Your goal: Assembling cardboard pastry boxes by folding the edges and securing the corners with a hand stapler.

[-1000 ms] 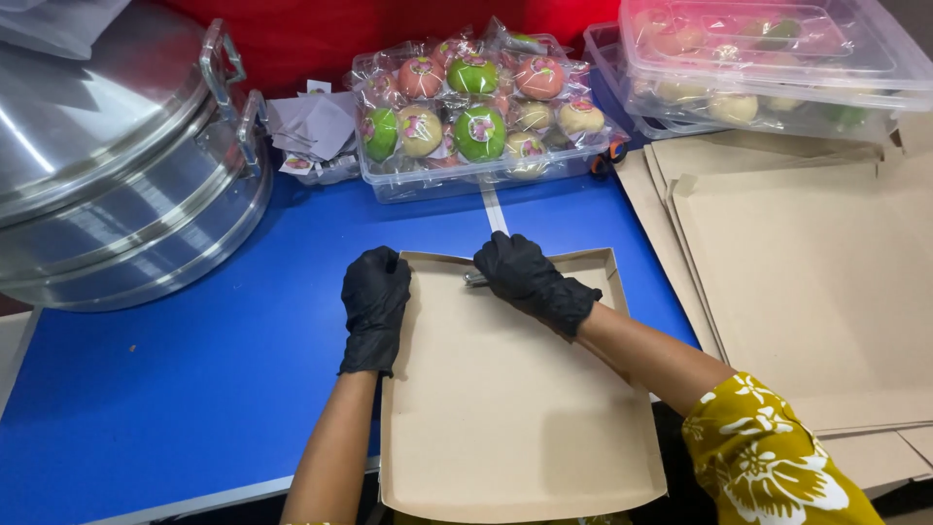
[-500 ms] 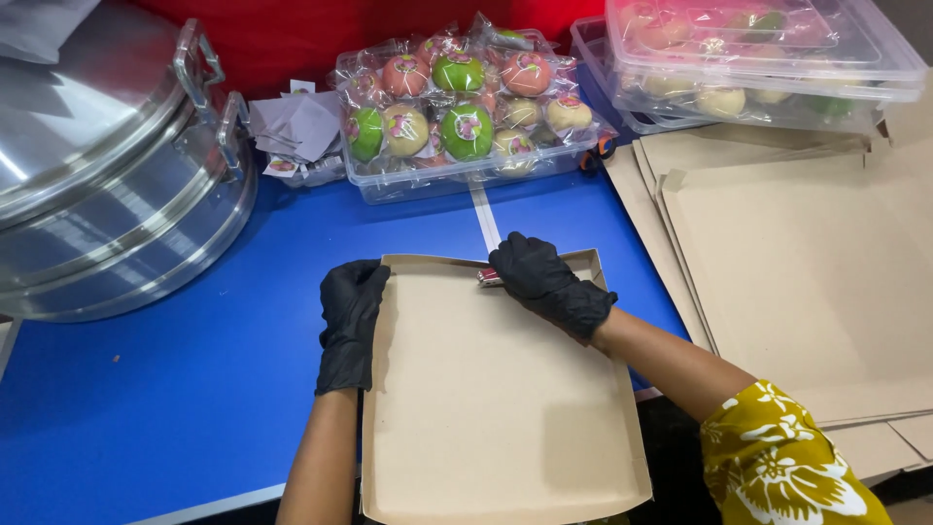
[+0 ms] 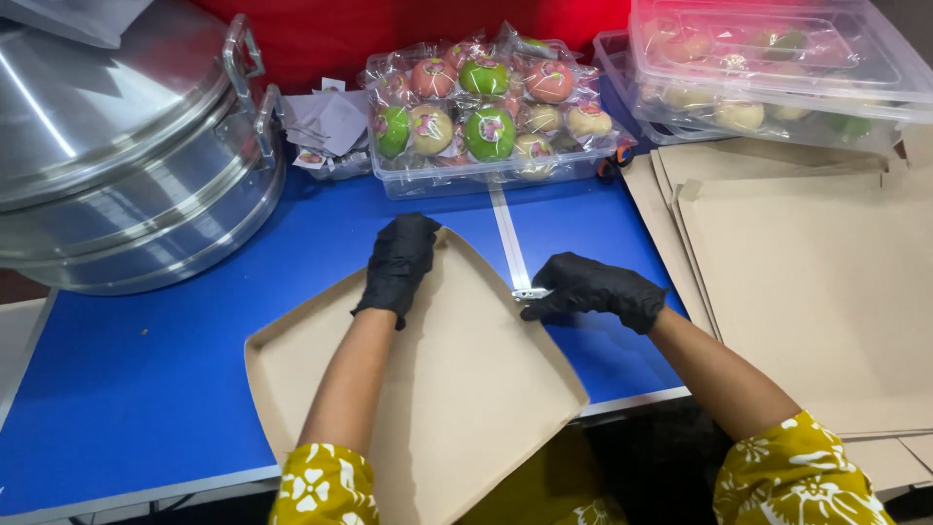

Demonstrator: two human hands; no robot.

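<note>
cardboard tray now turned cornerwise, left hand fingers clamped on its corner, right hand pinching tape strip

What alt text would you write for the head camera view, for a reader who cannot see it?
Two black-gloved hands work on a shallow brown cardboard tray on a blue table: the left hand holds its far corner, the right hand pinches a small silver tool at its edge. Behind sit a metal steamer, a clear tub of wrapped round sweets and flat cardboard sheets.
</note>
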